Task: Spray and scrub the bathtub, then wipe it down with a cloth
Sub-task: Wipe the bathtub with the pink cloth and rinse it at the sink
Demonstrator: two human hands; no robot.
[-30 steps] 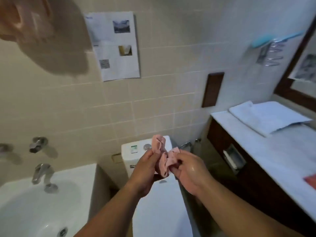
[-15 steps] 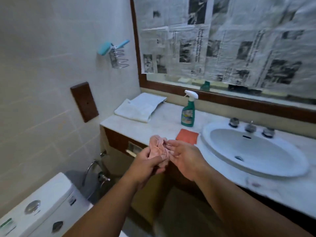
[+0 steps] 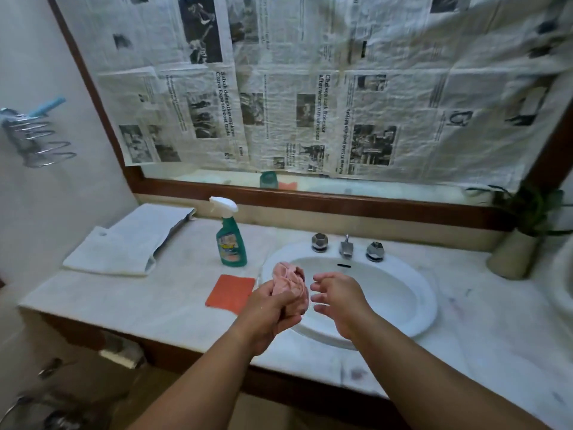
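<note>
**Hands at the sink, cloth balled in the left**

Hands [image 3: 305, 301] sit together over the near-left rim of the sink [image 3: 415, 308]. My left hand [image 3: 273, 308] is clenched round the pink cloth [image 3: 290, 282], which bulges up out of the fist as a crumpled wad. My right hand [image 3: 336, 297] is released, fingers spread and slack, just beside the cloth but not touching it.

What the next move turns on, as I read it: the cloth is bunched, with no clear long axis, and it hangs over the basin edge, so wringing or rinsing it is a short reach. The tap [image 3: 346, 246] lies straight ahead, past the hands at the back of the basin, nearer the free right hand. That hand should work the tap or close back on the cloth.

The cloth looks soft and limp; whether it is wet I cannot tell.

The spray bottle [image 3: 231, 237] stands upright on the counter [image 3: 148, 302] ahead and to the left, nearer the left hand, which is occupied. An orange pad [image 3: 229, 291] lies flat on the counter just left of that hand. The bathtub is not in view, so I cannot judge how much of it is done.
</note>
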